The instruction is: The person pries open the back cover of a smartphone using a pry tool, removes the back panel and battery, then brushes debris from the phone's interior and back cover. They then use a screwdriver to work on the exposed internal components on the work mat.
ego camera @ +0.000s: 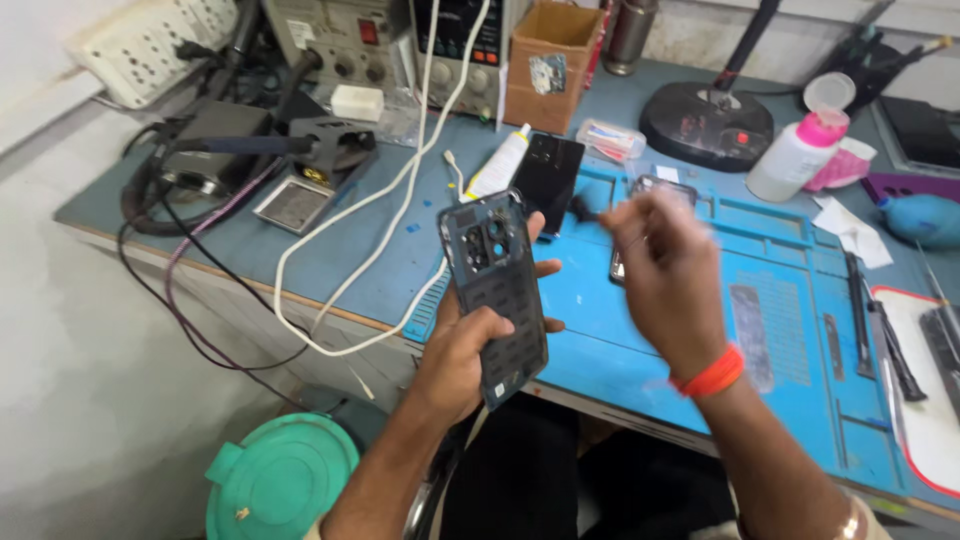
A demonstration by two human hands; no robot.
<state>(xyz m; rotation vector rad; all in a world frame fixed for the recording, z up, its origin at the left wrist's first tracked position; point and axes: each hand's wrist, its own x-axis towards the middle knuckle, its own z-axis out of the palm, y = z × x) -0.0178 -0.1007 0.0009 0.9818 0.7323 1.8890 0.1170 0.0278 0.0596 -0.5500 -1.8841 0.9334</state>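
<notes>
My left hand (470, 345) holds a dark phone back frame (495, 290) upright by its lower half, camera cutouts near the top, inner side facing me. To its right my right hand (665, 275), blurred by motion and wearing an orange wristband, grips a small dark brush-like tool (583, 210) whose tip points left toward the frame's top. Behind the right hand, partly hidden, a phone (650, 190) lies on the blue repair mat (640, 340). A black phone (547, 170) lies flat past the frame.
A white glue tube (500, 165), cardboard box (548, 65), soldering station (335, 40), power supply, white cables, lamp base (705, 125), white bottle with pink cap (797, 155) and tweezers (860, 310) are on the bench. A green lid (282, 480) sits on the floor.
</notes>
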